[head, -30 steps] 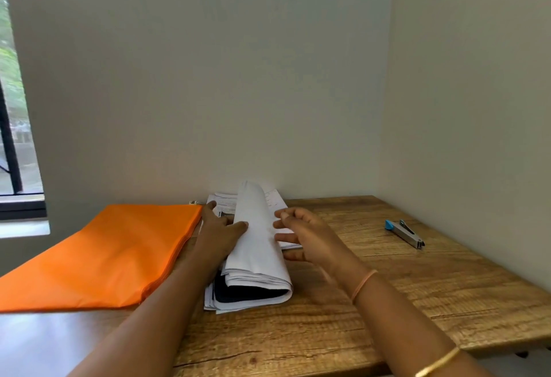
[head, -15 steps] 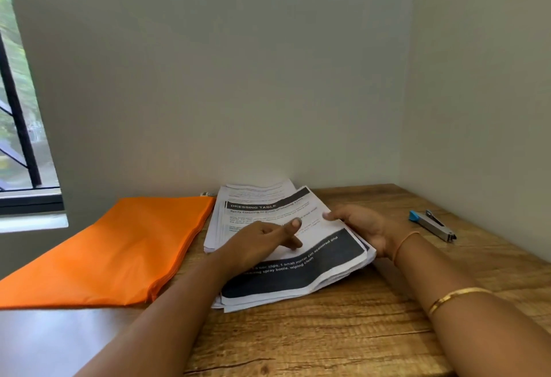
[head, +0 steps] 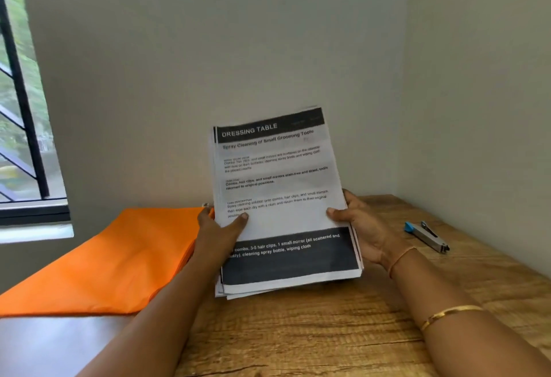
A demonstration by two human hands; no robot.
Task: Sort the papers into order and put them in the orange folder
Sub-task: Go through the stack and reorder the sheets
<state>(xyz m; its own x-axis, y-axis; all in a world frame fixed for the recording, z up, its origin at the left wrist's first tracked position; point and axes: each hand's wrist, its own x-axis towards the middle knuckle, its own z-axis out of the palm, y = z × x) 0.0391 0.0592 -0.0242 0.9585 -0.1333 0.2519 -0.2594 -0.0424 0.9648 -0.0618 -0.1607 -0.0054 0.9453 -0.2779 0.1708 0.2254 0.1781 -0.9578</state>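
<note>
A stack of printed papers (head: 277, 186) stands nearly upright above the wooden table (head: 313, 332), its top sheet headed "DRESSING TABLE" with a dark band along the bottom. My left hand (head: 217, 233) grips the stack's left edge, thumb across the front. My right hand (head: 360, 227) grips the right edge the same way. The lower edges of the sheets are slightly uneven. The orange folder (head: 113, 260) lies flat on the table to the left, its right edge behind my left hand.
A stapler with a blue end (head: 426, 236) lies on the table at the right, near the side wall. Walls close off the table at the back and right. A barred window (head: 24, 108) is at the far left.
The papers lay flat on the table with my hands spread on them. Now both hands have taken the stack by its sides and raised it upright, off the table.
</note>
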